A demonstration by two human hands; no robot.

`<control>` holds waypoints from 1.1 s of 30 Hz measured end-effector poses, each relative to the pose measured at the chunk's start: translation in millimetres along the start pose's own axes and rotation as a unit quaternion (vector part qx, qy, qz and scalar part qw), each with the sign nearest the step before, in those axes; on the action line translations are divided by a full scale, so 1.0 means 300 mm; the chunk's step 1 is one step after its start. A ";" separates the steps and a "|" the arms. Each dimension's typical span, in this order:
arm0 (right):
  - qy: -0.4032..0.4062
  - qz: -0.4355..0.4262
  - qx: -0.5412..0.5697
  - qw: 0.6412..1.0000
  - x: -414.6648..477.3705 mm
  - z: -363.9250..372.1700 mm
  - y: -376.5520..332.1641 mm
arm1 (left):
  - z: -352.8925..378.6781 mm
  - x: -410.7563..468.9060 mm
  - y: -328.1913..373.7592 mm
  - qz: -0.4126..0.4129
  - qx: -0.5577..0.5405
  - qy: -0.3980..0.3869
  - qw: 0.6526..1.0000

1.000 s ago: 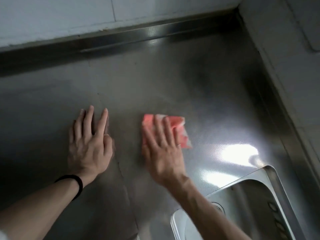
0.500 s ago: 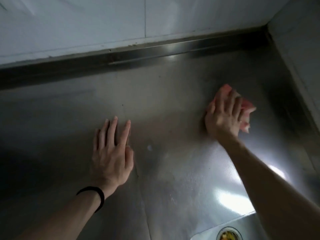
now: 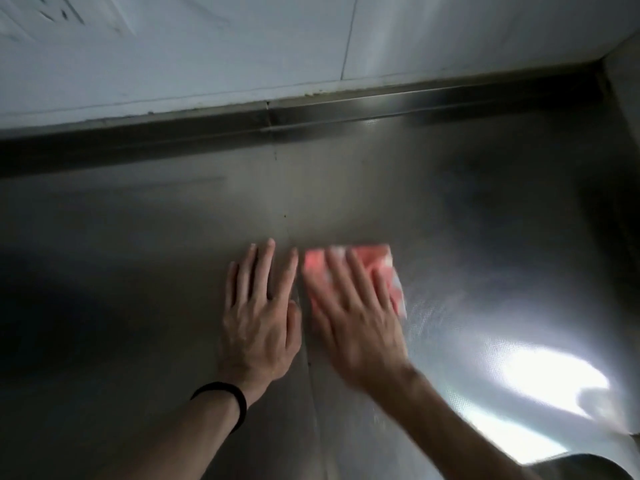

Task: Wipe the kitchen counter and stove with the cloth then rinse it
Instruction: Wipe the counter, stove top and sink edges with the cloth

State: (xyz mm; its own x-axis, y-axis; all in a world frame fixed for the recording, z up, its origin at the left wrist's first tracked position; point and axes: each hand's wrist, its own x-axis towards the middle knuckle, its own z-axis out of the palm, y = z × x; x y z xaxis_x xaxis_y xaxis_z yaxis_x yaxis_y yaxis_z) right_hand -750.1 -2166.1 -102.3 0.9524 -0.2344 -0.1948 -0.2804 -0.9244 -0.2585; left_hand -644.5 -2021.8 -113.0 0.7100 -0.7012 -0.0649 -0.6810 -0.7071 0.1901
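Head view is showing the right hand [image 3: 356, 320] pressing flat on the cloth [image 3: 375, 268], its fingers [image 3: 341, 271] spread and laid along the top of it, palm down. That grip is open-handed: nothing is being pinched, the cloth is only being pinned under the palm against the desk [image 3: 467, 209]. The hand is blurring, which suggests it is sliding at this moment. The cloth is pink with paler patches, folded into a small pad, and it is poking out beyond the fingertips and past the little-finger side of the grip.

Just beside the grip, on its thumb side, the left hand [image 3: 259, 323] is lying flat and empty on the bare steel, fingers stretched, apparently bracing. A dark band [image 3: 225, 398] is sitting on that wrist. Beyond both grips the steel is rising into a low upstand [image 3: 311, 119] under a pale wall [image 3: 242, 57]. A rounded rim, probably the sink [image 3: 585, 465], is showing behind the right wrist.

As a judgement, the cloth is looking light, soft and limp, likely damp, so it is going to bunch or unfold if pushed from one edge. Flat pressure over its middle is suiting the wiping; for carrying it to rinse, gathering the folded pad whole in the fist is looking safer than lifting a corner. It is not fragile.
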 end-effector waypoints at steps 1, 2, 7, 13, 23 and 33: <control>0.001 0.014 0.005 1.000 0.109 -0.026 0.023 | -0.001 0.000 0.002 -0.004 0.002 -0.002 1.000; 0.000 0.027 0.008 1.000 0.221 -0.049 0.047 | 0.003 0.000 0.002 -0.007 0.003 -0.002 1.000; 0.010 0.097 0.006 0.995 0.619 -0.102 0.066 | 0.028 0.000 -0.004 -0.001 -0.001 0.020 1.000; 0.009 0.106 0.029 0.994 0.632 -0.104 0.039 | 0.022 0.003 0.000 -0.004 -0.005 0.022 1.000; -0.002 0.088 0.025 0.996 0.102 -0.010 0.034 | -0.010 0.009 0.008 -0.007 -0.018 -0.011 1.000; -0.038 0.060 -0.008 0.997 0.093 -0.089 0.214 | -0.018 0.115 0.167 -0.010 -0.028 -0.045 0.999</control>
State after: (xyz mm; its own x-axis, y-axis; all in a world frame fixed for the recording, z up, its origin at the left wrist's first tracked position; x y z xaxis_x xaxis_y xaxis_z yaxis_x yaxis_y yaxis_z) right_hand -738.3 -2239.9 -99.0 0.8999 -0.3213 -0.2950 -0.3900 -0.8956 -0.2141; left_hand -653.0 -2080.9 -100.5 0.7019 -0.6948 -0.1566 -0.6546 -0.7159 0.2429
